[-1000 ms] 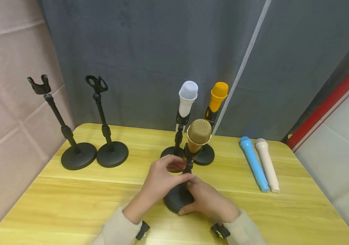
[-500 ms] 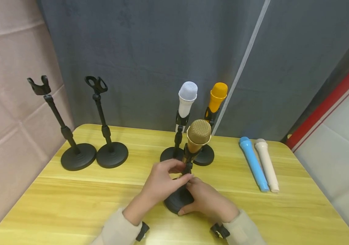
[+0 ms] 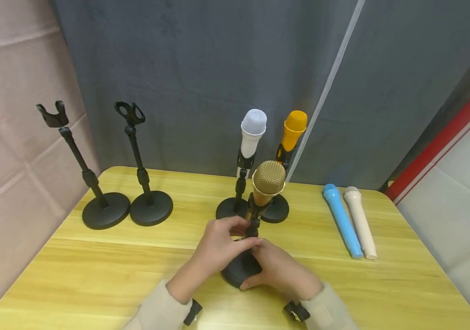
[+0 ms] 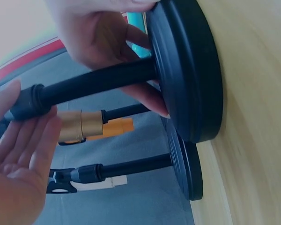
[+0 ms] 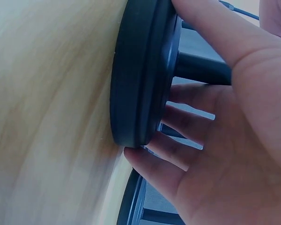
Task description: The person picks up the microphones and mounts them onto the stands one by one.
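Note:
A gold microphone (image 3: 268, 178) sits tilted in the clip of a black desk stand (image 3: 239, 268) at the front middle of the table. My left hand (image 3: 218, 243) holds the stand's pole just below the clip. In the left wrist view its thumb and fingers lie on either side of the pole's thick collar (image 4: 29, 103). Lower down, my right hand (image 3: 282, 270) grips the round base. The right wrist view shows its thumb over the base's edge (image 5: 143, 75) and the fingers along the far side. The base stands close on the wooden tabletop.
Right behind stand a white microphone (image 3: 253, 130) and an orange microphone (image 3: 294, 130) on black stands. Two stands without microphones, a left one (image 3: 104, 208) and its neighbour (image 3: 151, 206), are at back left. Blue (image 3: 343, 222) and cream (image 3: 360, 223) microphones lie at right.
My left hand's fingers have come down slightly and drawn closer round the pole. My right hand and the stand's base have stayed in place.

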`<state>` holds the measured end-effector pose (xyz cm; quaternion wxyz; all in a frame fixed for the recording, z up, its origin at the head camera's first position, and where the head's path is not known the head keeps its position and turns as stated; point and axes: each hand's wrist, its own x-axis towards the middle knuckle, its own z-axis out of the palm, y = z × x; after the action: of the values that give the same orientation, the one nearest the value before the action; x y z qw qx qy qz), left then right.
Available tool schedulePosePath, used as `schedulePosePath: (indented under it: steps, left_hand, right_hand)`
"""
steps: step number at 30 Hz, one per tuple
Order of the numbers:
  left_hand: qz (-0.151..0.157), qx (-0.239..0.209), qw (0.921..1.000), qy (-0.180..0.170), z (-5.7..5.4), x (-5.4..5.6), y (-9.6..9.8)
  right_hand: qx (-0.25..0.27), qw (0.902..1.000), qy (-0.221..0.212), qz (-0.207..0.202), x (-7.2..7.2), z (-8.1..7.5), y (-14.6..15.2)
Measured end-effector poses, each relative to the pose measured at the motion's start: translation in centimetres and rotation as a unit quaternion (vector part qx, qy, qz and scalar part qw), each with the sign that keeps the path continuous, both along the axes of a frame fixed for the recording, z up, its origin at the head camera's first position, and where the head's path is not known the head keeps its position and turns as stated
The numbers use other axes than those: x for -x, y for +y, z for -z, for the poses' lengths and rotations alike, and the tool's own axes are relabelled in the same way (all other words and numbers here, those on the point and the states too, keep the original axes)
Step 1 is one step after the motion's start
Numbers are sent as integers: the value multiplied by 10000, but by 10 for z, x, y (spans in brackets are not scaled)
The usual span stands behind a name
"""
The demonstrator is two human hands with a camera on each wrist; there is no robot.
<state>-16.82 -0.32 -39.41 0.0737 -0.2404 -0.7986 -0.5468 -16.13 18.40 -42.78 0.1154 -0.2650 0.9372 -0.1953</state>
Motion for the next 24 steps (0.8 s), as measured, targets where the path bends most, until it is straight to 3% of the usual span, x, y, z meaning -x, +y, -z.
schedulePosePath:
  steps: [6,9,19,24]
  left_hand:
    - [655,82,9976,-199,-3,4,-6]
    - [758,135,9969,-132,-2,4,-7]
    - [73,-95,9999,90,3,2,2]
    - [68,20,9999,-91,1,1,0]
  right_hand:
    - [-39,10000,-47,58,-1,-1,0]
    - [8,10000,-60,52,-1,-1,0]
    - [136,9999,30,-30,0,2,1]
    - [147,9999,-14,-17,0,1,1]
